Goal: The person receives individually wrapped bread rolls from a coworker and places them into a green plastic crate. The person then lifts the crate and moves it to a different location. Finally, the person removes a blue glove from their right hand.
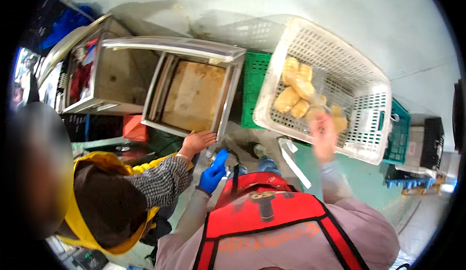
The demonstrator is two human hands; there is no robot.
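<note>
My left hand [212, 177], in a blue glove, is low in the middle, with a blue piece [220, 157] sticking up from it; whether this is a held thing or part of the glove cannot be told. My bare right hand [323, 131] is blurred and reaches over the near rim of a white perforated plastic crate [369, 120]. Several yellowish lumps [287, 99] lie in the crate, some in clear plastic bags. They are left of and around my right fingertips. Blur hides whether those fingers hold anything.
A co-worker's bare hand [198, 144] rests on the near edge of an open metal-framed chest [233, 99] with a brownish inside. Green crates [256, 88] stand beside the white crate, and a teal crate [398, 135] stands at its right. A white strip [296, 166] lies below.
</note>
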